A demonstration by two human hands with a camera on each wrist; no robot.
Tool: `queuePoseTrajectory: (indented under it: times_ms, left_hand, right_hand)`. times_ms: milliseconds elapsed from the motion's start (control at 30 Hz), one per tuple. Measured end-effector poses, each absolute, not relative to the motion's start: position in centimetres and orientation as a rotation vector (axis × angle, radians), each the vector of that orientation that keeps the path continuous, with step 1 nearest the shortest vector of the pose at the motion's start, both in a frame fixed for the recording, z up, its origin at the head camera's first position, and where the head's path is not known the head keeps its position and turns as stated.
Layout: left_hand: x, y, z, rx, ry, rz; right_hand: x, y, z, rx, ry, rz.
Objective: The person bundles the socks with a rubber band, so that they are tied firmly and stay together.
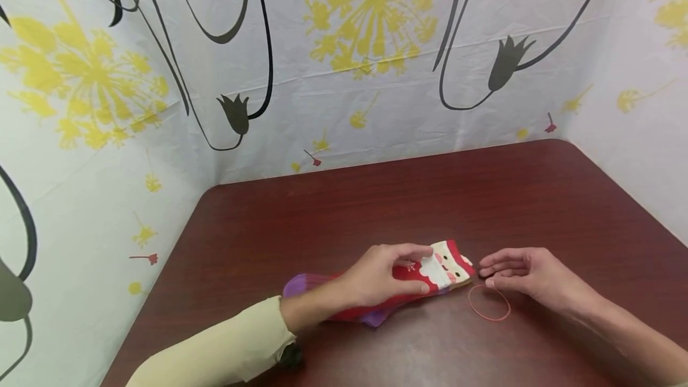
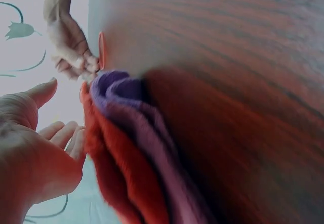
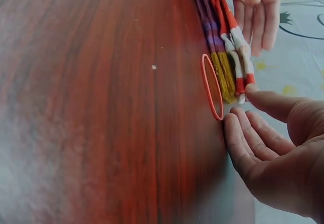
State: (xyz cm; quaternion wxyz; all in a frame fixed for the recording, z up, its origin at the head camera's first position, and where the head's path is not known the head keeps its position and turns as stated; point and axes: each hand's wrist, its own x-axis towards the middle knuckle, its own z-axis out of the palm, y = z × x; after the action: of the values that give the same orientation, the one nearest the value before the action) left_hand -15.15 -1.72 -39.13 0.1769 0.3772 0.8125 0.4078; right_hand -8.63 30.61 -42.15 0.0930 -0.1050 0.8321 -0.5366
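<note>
Socks (image 1: 442, 267): flat on the table (image 1: 344, 220), red layered over purple, printed end to the right.
Left hand (image 1: 378, 273): I have it over the socks, thumb and fingers spread well apart, gripping nothing; whether my fingertips touch the cloth, I cannot tell.
Right hand (image 1: 540, 276): just off the socks' printed end, fingers loosely bent, thumb apart, nothing held.
Band (image 3: 206, 79): thin reddish loop, just beside the socks' printed end, on my side, close by my right fingertips.
Backdrop (image 1: 290, 124): flowered, beyond the socks.
</note>
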Motion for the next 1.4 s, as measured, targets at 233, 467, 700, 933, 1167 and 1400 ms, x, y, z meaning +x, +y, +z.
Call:
queuePoseTrajectory:
  times_ms: [233,467,700,933,1167,1400]
  left_hand:
    - [-14.9,-0.5,-39.9,1.142,2.405,0.995]
    - [-14.7,-0.1,-40.5,1.214,2.455,0.923]
    - [-14.8,-0.2,-41.2,1.221,2.464,0.934]
    - [-14.4,0.1,-41.7,1.261,2.548,0.839]
    - [-13.8,0.5,-42.3,1.428,2.681,0.603]
    - [-13.5,0.6,-42.2,1.618,2.789,0.341]
  right_hand:
    - [-8.5,30.1,-42.3,-0.334,2.517,-1.541]
    - [-8.5,29.7,-42.3,-0.28,2.537,-1.525]
    - [-8.4,29.2,-42.7,-0.306,2.66,-1.488]
    - [-8.3,28.9,-42.8,-0.275,2.759,-1.408]
    - [-8.5,29.2,-42.9,-0.412,2.714,-1.438]
    - [-8.5,29.9,-42.3,-0.341,2.553,-1.502]
